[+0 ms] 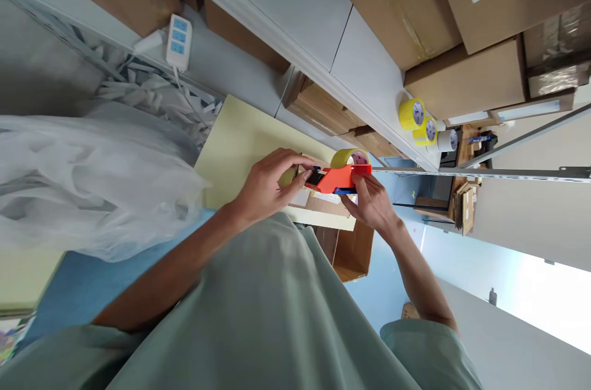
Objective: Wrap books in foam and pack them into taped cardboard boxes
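A red tape dispenser with a blue lever and a dark cutting end is held above the pale yellow tabletop. A roll of yellow tape is fitted on it. My right hand is closed around the dispenser's body at its right end. At the dark front end, my left hand pinches with thumb and forefinger; whether it grips the tape's loose end or the dispenser itself is hard to make out. Below the dispenser, a cardboard box with clear tape lies partly hidden on the table.
Yellow tape rolls stand on the grey shelf beside large cardboard boxes. A white power strip is at upper left. A big translucent plastic bag fills the left. An open carton sits below the table.
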`<state>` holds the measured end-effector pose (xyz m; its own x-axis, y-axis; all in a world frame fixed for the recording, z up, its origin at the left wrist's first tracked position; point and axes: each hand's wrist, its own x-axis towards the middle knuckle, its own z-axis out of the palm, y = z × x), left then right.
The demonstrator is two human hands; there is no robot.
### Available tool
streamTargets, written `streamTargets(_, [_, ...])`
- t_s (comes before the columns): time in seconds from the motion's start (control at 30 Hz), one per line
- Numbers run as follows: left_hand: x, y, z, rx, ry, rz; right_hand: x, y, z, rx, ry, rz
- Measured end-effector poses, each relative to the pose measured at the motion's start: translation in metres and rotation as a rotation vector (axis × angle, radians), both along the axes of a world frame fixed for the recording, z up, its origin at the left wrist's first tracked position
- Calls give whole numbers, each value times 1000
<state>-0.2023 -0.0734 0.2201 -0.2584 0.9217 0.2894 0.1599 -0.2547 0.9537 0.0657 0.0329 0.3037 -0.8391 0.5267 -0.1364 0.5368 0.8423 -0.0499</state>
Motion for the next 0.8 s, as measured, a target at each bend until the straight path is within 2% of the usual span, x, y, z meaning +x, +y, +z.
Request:
streamTargets(0.17, [1, 6, -20, -106, -133, -78, -6, -8, 4, -72, -105, -96])
streamTargets(0.27, [8, 10, -43, -189, -250, -92, -17, -12, 7, -171, -213, -209])
streamTargets(0.4, [25, 8, -76, -376, -411, -94, -38, -14, 9, -297, -374, -368])
streamTargets(0.53, [42, -3, -98, -480, -549, -168, -53, -9, 13, -405, -495, -438])
streamTargets(0.6, [43, -8, -109, -525, -572, -172, -53, -1, 22, -467, -544, -438])
streamTargets(0.67, [38, -12, -124, -579, -554, -81, -45, 9, 37, -518, -592, -471])
streamTargets(0.73, [29, -13, -144, -625, -523, 56, -36, 20, 56, -554, -614, -569])
streamTargets(0.8, [24, -11, -163, -645, -513, 103, -29, 29, 72, -585, -607, -669])
